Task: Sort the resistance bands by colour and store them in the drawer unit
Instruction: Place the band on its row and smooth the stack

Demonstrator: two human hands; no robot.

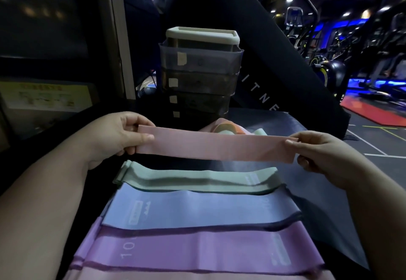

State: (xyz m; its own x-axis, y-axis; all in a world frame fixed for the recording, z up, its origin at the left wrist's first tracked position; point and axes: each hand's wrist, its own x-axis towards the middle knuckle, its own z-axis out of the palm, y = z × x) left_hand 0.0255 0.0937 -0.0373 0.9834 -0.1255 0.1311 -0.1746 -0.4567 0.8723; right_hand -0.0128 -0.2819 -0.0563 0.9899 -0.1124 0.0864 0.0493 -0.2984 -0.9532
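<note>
Two hands hold one pink band (215, 143) flat and level above the worktop (312, 183). The left hand (119, 136) pinches its left end and the right hand (320, 153) pinches its right end, the fingers (134, 120) of each curled round the strip. Four more colours lie in rows across the worktop below it: a mint band (197, 179), a blue band (197, 210), a purple band (197, 252), and a pale pink band (197, 277) cut off by the bottom edge. The mint and purple rows show layered edges, so each may be more than one band; I cannot tell. Behind the held strip, a heap of bands (229, 127) in pink, orange and mint is mostly hidden and cannot be counted. One drawer unit (200, 75) stands at the back with four labels (182, 58) down its front; the lowest drawer is partly covered. Bare worktop runs to the right of the rows up to its edge, beyond which lies the gym floor (384, 143). The left side is too dark to make out.
</note>
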